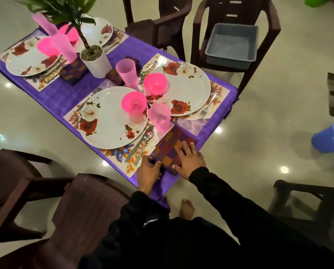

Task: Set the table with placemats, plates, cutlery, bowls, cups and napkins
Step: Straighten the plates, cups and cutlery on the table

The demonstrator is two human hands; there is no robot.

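Observation:
A folded purple-and-orange checked napkin [173, 146] lies at the near corner of the purple table [63, 98]. My right hand [190, 159] rests flat on it with fingers spread. My left hand [149, 168] pinches the napkin's near left edge with curled fingers. Beside it a floral placemat [131, 167] carries a rose-patterned plate [106, 121], a pink bowl [134, 102], a spoon and knife [142, 143] and a pink cup [160, 117]. A second setting has a plate [189, 86], a bowl [154, 83], a cup [127, 71] and a fork [206, 107].
Two more settings with plates, pink cups and napkins lie at the far left around a potted plant [95, 61]. Dark brown chairs ring the table; one holds a grey tub [233, 43]. A blue bucket [331, 135] stands on the floor to the right.

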